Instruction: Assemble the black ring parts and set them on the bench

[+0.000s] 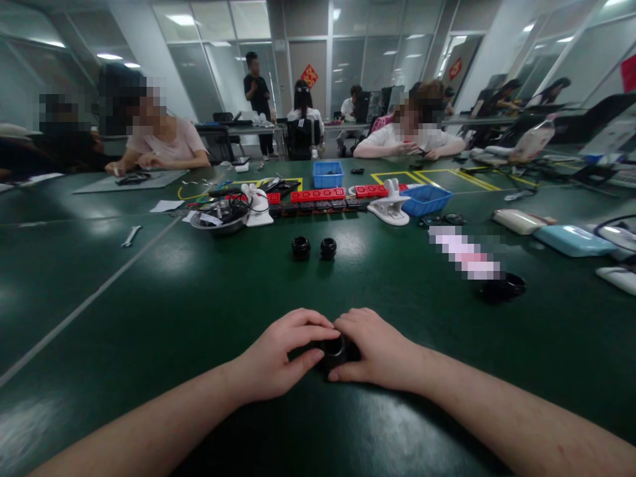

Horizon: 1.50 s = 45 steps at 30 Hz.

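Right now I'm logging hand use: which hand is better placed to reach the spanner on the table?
Probably left. The spanner lies far to the left, on the left hand's side; the right hand would have to cross over the black ring both hold.

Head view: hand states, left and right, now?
Left hand: closed on the small black round plastic fitting on the green table.
Right hand: closed on the same fitting.

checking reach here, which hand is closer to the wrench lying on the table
Left. The left hand sits on the same side as the wrench, though well short of it. The right hand lies farther, beyond the black ring both hands grip.
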Each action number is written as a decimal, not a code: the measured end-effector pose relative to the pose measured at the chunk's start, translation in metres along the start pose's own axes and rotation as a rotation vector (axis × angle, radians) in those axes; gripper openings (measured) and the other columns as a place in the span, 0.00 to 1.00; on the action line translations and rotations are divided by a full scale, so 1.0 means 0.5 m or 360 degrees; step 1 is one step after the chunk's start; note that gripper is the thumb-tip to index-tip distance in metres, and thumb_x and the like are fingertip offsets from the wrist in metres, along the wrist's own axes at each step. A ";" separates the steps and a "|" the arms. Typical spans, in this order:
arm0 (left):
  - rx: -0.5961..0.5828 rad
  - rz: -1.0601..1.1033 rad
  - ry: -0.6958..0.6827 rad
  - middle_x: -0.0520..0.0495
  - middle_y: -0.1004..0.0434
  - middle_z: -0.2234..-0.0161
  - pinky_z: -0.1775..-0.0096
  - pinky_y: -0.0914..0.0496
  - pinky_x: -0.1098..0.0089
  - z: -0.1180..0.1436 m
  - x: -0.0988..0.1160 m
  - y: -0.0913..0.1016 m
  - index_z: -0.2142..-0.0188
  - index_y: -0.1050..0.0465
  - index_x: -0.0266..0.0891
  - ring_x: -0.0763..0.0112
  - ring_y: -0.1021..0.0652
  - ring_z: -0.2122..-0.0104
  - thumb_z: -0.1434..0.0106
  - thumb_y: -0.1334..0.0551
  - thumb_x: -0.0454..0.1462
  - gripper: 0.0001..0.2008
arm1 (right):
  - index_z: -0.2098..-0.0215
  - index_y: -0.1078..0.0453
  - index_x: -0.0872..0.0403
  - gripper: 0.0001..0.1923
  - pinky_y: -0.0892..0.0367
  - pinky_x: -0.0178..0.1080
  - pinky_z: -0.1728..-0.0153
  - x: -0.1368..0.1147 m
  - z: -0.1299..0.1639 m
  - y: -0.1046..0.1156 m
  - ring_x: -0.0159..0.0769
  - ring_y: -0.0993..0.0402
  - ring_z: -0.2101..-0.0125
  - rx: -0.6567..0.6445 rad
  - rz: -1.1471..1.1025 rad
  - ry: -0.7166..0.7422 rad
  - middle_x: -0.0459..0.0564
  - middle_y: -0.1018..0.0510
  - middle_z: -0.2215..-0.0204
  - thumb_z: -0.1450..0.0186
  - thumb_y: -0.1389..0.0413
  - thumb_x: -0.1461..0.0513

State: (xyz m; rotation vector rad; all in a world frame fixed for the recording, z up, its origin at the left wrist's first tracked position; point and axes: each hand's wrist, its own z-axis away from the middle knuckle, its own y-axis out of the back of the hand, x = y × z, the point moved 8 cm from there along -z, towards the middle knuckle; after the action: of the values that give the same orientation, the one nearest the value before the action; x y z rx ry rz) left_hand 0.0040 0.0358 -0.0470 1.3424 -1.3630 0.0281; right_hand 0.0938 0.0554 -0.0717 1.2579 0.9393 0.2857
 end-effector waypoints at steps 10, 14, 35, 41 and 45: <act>0.0060 -0.0092 0.0384 0.47 0.35 0.58 0.55 0.35 0.61 0.003 -0.035 -0.008 0.58 0.34 0.42 0.61 0.32 0.57 0.45 0.35 0.43 0.17 | 0.67 0.32 0.57 0.21 0.40 0.40 0.65 0.001 -0.003 0.001 0.38 0.32 0.68 0.0025 0.0002 -0.0010 0.49 0.27 0.70 0.49 0.38 0.50; 0.0136 -0.0134 0.0479 0.46 0.34 0.59 0.53 0.37 0.54 0.005 -0.050 -0.012 0.61 0.35 0.41 0.57 0.31 0.58 0.52 0.32 0.50 0.24 | 0.68 0.32 0.56 0.20 0.40 0.39 0.65 0.002 -0.005 -0.001 0.37 0.33 0.68 0.0019 0.0008 -0.0009 0.49 0.27 0.71 0.48 0.39 0.50; -0.0124 0.0051 0.0112 0.44 0.37 0.53 0.50 0.38 0.62 0.004 -0.010 -0.015 0.45 0.41 0.43 0.64 0.34 0.52 0.36 0.48 0.32 0.20 | 0.58 0.31 0.56 0.24 0.40 0.42 0.61 0.000 0.001 0.003 0.41 0.31 0.64 0.0002 -0.0060 -0.0040 0.52 0.25 0.66 0.50 0.37 0.53; 0.0004 -0.0040 0.0299 0.46 0.36 0.56 0.53 0.37 0.60 0.005 -0.022 -0.010 0.53 0.37 0.42 0.61 0.33 0.55 0.39 0.41 0.37 0.14 | 0.66 0.32 0.57 0.20 0.40 0.41 0.63 0.001 -0.003 -0.001 0.39 0.32 0.67 0.0020 -0.0005 -0.0028 0.50 0.26 0.69 0.49 0.38 0.52; 0.0143 -0.0088 0.0408 0.46 0.35 0.59 0.56 0.35 0.59 0.009 -0.042 -0.010 0.59 0.37 0.41 0.59 0.32 0.57 0.45 0.36 0.45 0.18 | 0.67 0.32 0.57 0.19 0.40 0.39 0.66 0.002 -0.003 -0.001 0.38 0.32 0.68 0.0024 0.0016 -0.0024 0.49 0.27 0.70 0.48 0.39 0.51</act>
State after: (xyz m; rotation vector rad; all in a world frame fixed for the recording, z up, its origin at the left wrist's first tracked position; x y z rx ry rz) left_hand -0.0020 0.0448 -0.0660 1.3984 -1.1195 0.2190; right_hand 0.0929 0.0569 -0.0727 1.2769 0.9241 0.2771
